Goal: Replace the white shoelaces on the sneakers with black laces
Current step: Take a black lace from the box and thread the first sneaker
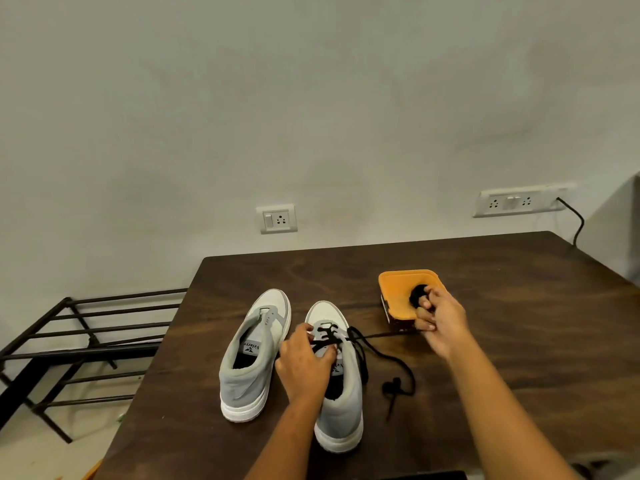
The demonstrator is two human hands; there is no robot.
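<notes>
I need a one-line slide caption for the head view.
Left hand grips the partly laced sneaker while the right hand holds its black lace taut.

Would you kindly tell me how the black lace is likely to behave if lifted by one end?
Probably floppy: the black lace lies in loose curls on the table. It seems to straighten only under tension, as where the right hand pulls it. It looks thin, so likely light.

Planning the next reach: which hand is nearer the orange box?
Right. The right hand is at the orange box, pinching the black lace; the left hand grips the half-laced sneaker, farther off.
</notes>
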